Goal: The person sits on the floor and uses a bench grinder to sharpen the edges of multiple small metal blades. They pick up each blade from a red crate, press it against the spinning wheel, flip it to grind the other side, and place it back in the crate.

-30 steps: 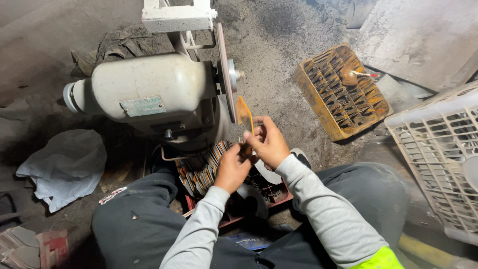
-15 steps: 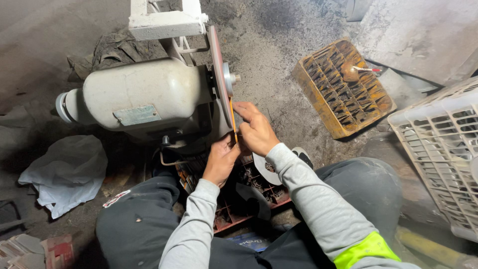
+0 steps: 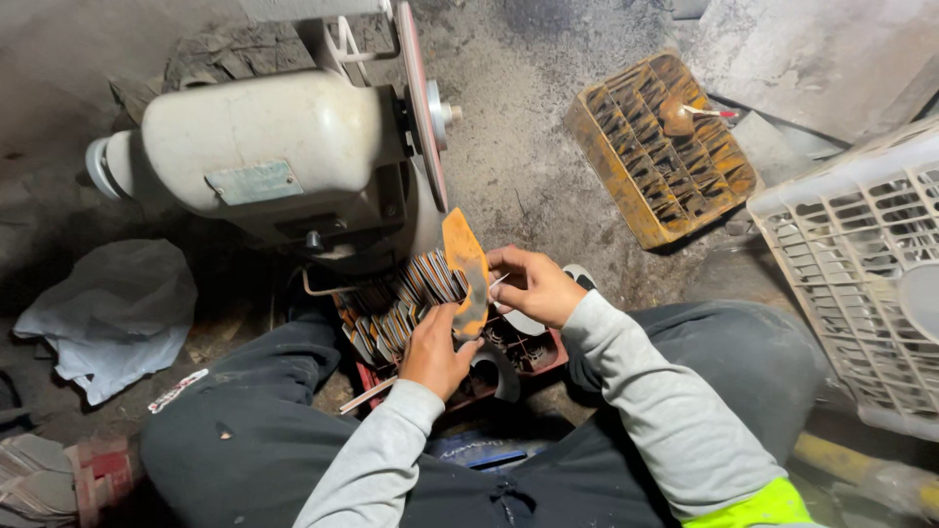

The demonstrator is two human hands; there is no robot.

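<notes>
Rust-orange and flat, the pointed metal blade blank point(image 3: 466, 272) now stands clear of the grinding wheel point(image 3: 421, 103), held just below and in front of its edge rather than pressed to it; half a second ago the piece was edge-on against the disc, so the contact has ended and the broad face has been turned up toward the camera, which reads as a pause to look over the ground edge. The left hand point(image 3: 435, 350) pinches the lower end of the blank, fingers closed on it, while the right hand point(image 3: 531, 286) grips its right edge with thumb and fingertips, the other fingers loosely curled (both hands are bare). Just behind the blank, a red crate point(image 3: 528, 357) holds a fanned stack of similar blanks point(image 3: 401, 303), sitting between the person's knees. Above it is the cream-coloured bench grinder motor point(image 3: 264, 156), which is dusty. The ground is dark, gritty packed dirt and concrete. A crumpled grey plastic bag point(image 3: 108, 313) lies to the left, a rusty yellow slotted tray point(image 3: 660, 147) with a small brush in it sits to the upper right, and a white plastic crate point(image 3: 861, 264) stands at the right edge.
</notes>
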